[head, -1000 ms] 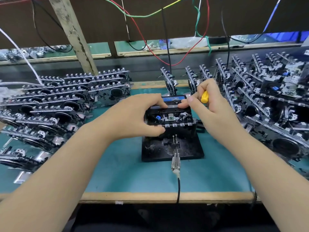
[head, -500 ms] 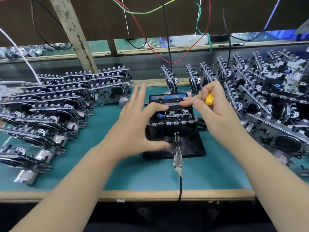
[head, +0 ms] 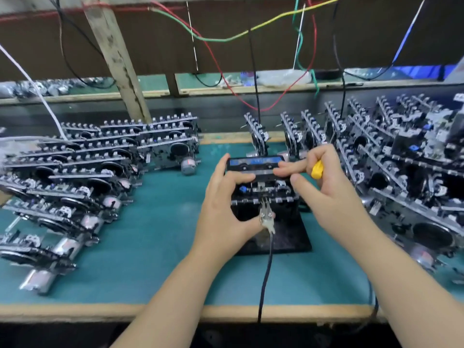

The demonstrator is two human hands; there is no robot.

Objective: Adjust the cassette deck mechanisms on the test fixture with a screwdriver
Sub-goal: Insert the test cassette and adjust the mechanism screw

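Since the cassette deck mechanism (head: 263, 194) looks light, rigid, with fragile exposed parts, grip its outer frame edges. It sits on the black test fixture (head: 288, 237), mid tabletop (head: 155, 247). Left hand (head: 223, 209) curls round its left side and near edge; right hand (head: 324, 187), touching its far right, is clamped on the yellow screwdriver (head: 317, 169).

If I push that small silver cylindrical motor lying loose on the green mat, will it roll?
Probably. The small silver cylindrical motor lies on its round side on the flat green mat, so a sideways nudge should roll it. Its metal look suggests heaviness for its size.
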